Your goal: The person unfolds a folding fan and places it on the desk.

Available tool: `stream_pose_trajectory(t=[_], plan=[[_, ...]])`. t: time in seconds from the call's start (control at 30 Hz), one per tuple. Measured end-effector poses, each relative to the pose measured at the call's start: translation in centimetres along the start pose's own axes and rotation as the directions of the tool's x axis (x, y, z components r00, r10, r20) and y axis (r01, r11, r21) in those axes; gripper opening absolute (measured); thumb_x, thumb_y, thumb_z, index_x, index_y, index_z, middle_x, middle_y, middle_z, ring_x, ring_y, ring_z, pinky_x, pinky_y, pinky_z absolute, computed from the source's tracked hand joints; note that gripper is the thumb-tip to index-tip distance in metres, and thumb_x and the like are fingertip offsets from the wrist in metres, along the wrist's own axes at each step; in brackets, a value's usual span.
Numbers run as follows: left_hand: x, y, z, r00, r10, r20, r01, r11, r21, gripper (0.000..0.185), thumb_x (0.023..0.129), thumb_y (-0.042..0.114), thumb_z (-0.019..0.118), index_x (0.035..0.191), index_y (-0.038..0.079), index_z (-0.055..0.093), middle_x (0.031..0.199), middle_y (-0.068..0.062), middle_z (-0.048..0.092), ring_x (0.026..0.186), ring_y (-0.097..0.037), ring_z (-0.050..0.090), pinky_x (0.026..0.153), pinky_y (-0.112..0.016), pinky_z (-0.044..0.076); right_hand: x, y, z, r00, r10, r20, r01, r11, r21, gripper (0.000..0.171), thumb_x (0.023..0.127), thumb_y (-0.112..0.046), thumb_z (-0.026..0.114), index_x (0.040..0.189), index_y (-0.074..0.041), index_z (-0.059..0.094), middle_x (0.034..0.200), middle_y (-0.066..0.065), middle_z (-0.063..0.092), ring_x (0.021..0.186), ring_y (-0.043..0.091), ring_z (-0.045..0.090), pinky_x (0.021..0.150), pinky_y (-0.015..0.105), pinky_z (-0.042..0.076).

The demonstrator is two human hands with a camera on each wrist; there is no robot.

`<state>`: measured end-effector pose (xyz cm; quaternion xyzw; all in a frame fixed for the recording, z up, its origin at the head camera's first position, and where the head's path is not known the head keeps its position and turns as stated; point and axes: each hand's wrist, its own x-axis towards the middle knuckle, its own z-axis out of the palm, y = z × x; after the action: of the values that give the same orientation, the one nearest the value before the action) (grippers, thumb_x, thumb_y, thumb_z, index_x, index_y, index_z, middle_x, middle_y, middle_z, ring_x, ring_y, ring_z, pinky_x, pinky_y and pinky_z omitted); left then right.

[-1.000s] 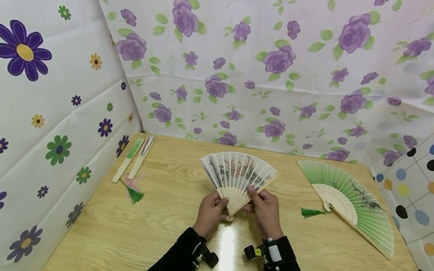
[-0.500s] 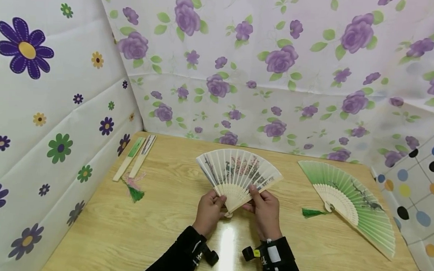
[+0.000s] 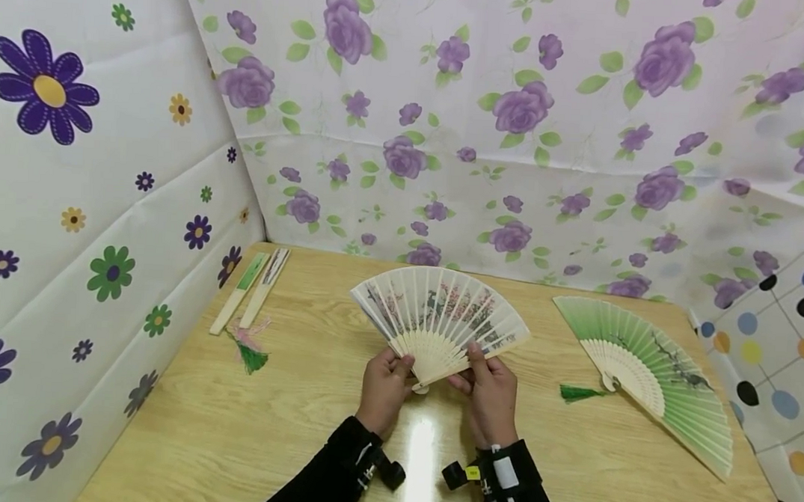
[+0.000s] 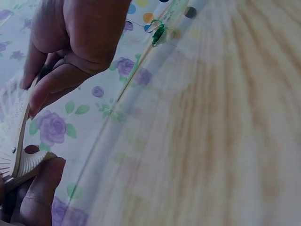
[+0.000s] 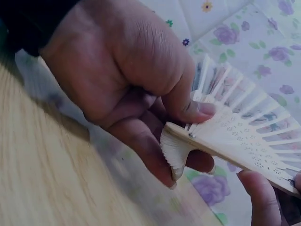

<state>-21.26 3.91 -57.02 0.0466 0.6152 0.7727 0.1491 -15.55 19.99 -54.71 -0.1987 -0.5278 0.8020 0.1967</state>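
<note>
A white folding fan (image 3: 440, 305) with a floral picture is spread wide in front of me. My left hand (image 3: 382, 391) pinches it near the pivot, thumb on the ribs, as the right wrist view shows up close. At the fan's right side, my right hand (image 3: 493, 396) grips the outer guard stick, with the thumb on its face. In the left wrist view, the fan's pierced ribs (image 4: 21, 127) show at the left edge. Some of the fingers are hidden behind the fan.
On the right of the wooden table (image 3: 299, 441) lies a spread green folding fan (image 3: 673, 375) with a green tassel (image 3: 579, 394). Two folded fans (image 3: 240, 292) (image 3: 266, 288) lie at the back left, their pink and green tassels (image 3: 252, 357) beside them. Floral cloth (image 3: 472, 194) hangs behind.
The white fan has spread wider, its leaf reaching farther on both sides. It has also shifted slightly away from me, with both hands keeping their hold. The other fans have not moved.
</note>
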Motion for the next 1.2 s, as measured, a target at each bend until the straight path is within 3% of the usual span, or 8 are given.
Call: stream_pose_trajectory(t=[0.13,0.47,0.7,0.9,1.03,1.2], plan=[[0.1,0.0,0.0,1.000,0.009,-0.023,-0.008,1.000,0.008,0.031,0.118,0.005,0.058,0.143,-0.010,0.068,0.119,-0.028,0.082,0.096,-0.015,0.080,0.070,-0.028,0.067,0.0,0.2,0.2,1.000,-0.009,-0.007,0.009,0.999,0.041,0.037,0.116,-0.025,0.070,0.085,-0.004,0.068,0.092,0.003,0.075,0.065,0.011,0.077,0.075,0.029,0.072],[-0.1,0.0,0.1,0.999,-0.001,-0.042,0.000,1.000,-0.021,0.031,0.118,0.005,0.059,0.143,-0.011,0.067,0.115,-0.026,0.082,0.088,-0.010,0.077,0.066,-0.026,0.063,-0.1,0.2,0.1,1.000,-0.011,-0.002,0.011,1.000,0.025,0.038,0.115,-0.027,0.071,0.086,-0.003,0.069,0.090,0.003,0.077,0.066,0.011,0.077,0.075,0.029,0.072],[0.2,0.1,0.1,0.998,0.019,-0.063,-0.022,0.998,-0.056,0.031,0.117,0.002,0.058,0.143,-0.014,0.067,0.112,-0.024,0.083,0.091,-0.011,0.079,0.069,-0.028,0.067,-0.5,0.6,0.7,0.998,-0.026,-0.058,0.032,0.995,0.094,0.050,0.116,-0.025,0.070,0.073,-0.009,0.052,0.093,0.001,0.073,0.068,0.013,0.073,0.072,0.027,0.071],[0.4,0.2,-0.2,0.998,-0.002,-0.063,-0.005,0.995,-0.096,0.030,0.118,0.001,0.057,0.143,-0.012,0.067,0.101,-0.009,0.082,0.088,-0.010,0.079,0.067,-0.027,0.066,-0.5,1.1,0.9,0.997,-0.025,-0.078,0.035,0.991,0.126,0.046,0.117,-0.027,0.067,0.076,-0.007,0.062,0.094,0.001,0.076,0.072,0.013,0.076,0.073,0.028,0.072],[0.4,0.0,-0.3,0.998,-0.003,-0.056,-0.002,0.996,-0.088,0.031,0.118,0.002,0.057,0.144,-0.011,0.067,0.100,-0.007,0.082,0.087,-0.010,0.079,0.067,-0.026,0.065,-0.5,1.0,0.8,0.997,-0.026,-0.067,0.034,0.992,0.118,0.045,0.117,-0.027,0.068,0.077,-0.007,0.061,0.094,0.001,0.076,0.072,0.014,0.076,0.074,0.028,0.072],[0.2,0.0,-0.3,0.999,-0.007,-0.052,0.002,0.996,-0.086,0.031,0.119,0.003,0.056,0.145,-0.010,0.066,0.098,-0.004,0.080,0.087,-0.010,0.078,0.068,-0.026,0.065,-0.2,0.7,0.2,1.000,0.008,-0.024,-0.005,0.992,0.125,0.032,0.116,-0.027,0.070,0.090,-0.008,0.071,0.097,0.001,0.078,0.075,0.014,0.079,0.075,0.029,0.072]])
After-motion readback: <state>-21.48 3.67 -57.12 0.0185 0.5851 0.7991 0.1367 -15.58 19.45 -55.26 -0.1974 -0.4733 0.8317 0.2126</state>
